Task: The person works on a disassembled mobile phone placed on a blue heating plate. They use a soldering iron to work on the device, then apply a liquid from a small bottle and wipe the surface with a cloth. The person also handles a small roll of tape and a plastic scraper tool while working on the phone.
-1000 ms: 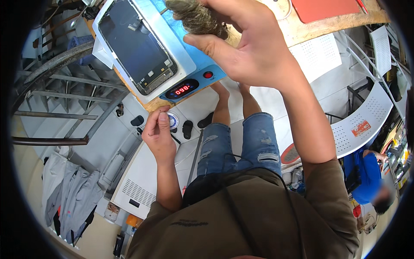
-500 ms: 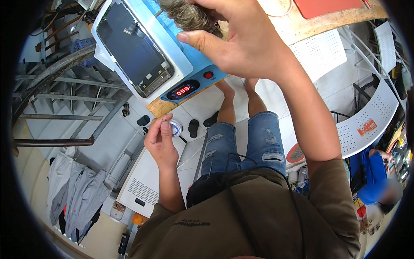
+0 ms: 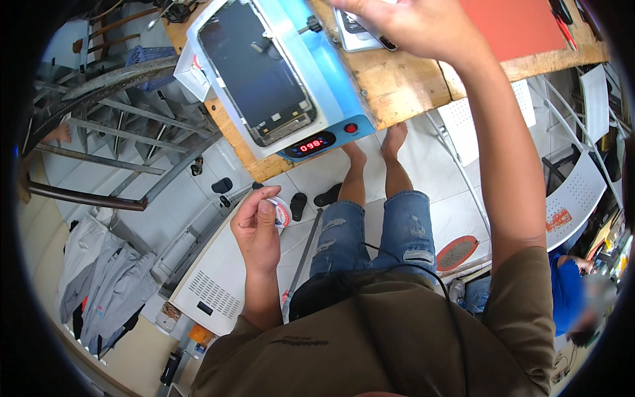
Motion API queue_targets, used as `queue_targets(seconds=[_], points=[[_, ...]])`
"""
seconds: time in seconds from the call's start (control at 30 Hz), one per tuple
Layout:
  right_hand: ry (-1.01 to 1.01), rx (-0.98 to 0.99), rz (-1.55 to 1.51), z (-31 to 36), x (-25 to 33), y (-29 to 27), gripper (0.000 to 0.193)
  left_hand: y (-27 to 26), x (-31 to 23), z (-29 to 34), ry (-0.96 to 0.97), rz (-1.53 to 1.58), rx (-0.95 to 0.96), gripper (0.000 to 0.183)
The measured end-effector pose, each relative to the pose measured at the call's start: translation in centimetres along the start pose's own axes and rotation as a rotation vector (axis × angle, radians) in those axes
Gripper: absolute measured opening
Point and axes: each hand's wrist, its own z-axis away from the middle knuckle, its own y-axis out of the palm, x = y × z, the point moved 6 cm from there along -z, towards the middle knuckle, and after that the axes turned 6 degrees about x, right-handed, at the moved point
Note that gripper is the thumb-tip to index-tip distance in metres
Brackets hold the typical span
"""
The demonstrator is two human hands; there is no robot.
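Note:
At the lower left my left hand [image 3: 256, 228] is closed around a small round tin [image 3: 282, 212] with a white, red and blue face. My right hand [image 3: 423, 30] reaches over the bench at the top. Its fingertips run out of the picture, so what they hold, if anything, is hidden. Beneath it lies a pale phone-sized case or frame [image 3: 357, 41], partly covered by the hand. To the left, a dark phone screen panel [image 3: 254, 76] rests face up on a blue-and-white heating plate machine [image 3: 344, 99], which has a lit red display and a red button.
The wooden bench [image 3: 403, 83] carries a red mat [image 3: 516, 30] and red-handled tweezers [image 3: 564, 30] at the right. A small white box [image 3: 192, 73] sits left of the machine. White perforated chairs [image 3: 575, 205] stand to the right, near a person in blue [image 3: 567, 291].
My right hand has moved up and right, off the machine; the grey fibrous bundle it held is out of sight. The whole view has shifted, showing more of the bench. My left hand keeps the tin.

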Motion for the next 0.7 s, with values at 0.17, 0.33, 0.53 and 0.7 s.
queue_targets(seconds=[0.17,0.33,0.53,0.7], points=[[-0.139,-0.065,-0.17,-2.1,-1.7,-1.5,0.052,1.4,-1.7,-0.9,-0.018,0.029,0.021,0.03],[-0.123,-0.134,-0.184,-2.7,-4.3,-2.6,0.053,1.4,-2.2,-1.2,0.034,-0.023,0.017,0.027],[0.022,0.063,-0.404,1.3,-1.8,2.5,0.035,-6.3,1.8,1.6,-0.064,0.027,-0.077,0.024],[-0.013,0.145,-0.355,3.3,0.4,3.5,0.035,-9.2,1.6,1.9,-0.089,0.102,-0.093,0.024]])
